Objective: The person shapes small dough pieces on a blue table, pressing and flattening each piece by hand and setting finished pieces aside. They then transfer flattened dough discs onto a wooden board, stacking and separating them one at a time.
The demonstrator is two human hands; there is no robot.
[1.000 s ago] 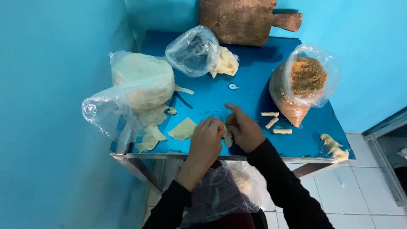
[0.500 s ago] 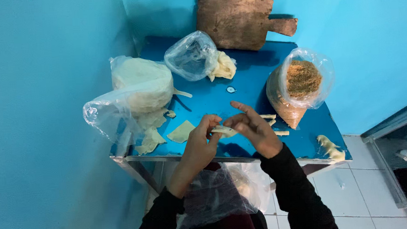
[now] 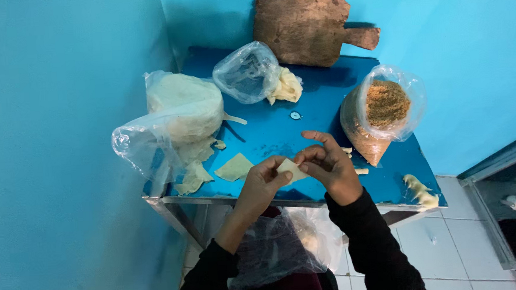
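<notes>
My left hand point(image 3: 264, 182) and my right hand point(image 3: 326, 164) meet over the front edge of the blue table point(image 3: 280, 126). Between their fingertips they hold one small pale dough sheet point(image 3: 290, 170), lifted above the tabletop. Another flat pale sheet point(image 3: 234, 167) lies on the table just left of my left hand. Further left, torn dough scraps point(image 3: 194, 176) lie by a stack of pale round sheets in a clear plastic bag point(image 3: 182, 108). Small rolled pieces point(image 3: 360, 171) lie on the table beside my right hand.
A clear bag of brown crumbs point(image 3: 383, 112) stands at the right. A knotted clear bag with a dough lump point(image 3: 260, 77) sits at the back, before a wooden board point(image 3: 307, 26) leaning on the blue wall. Yellowish pieces point(image 3: 420, 190) lie at the front right corner. A plastic bag point(image 3: 275, 250) hangs below.
Both hands have lifted off the table and drawn toward me, now holding the small dough sheet in the air between them. The view has shifted slightly.
</notes>
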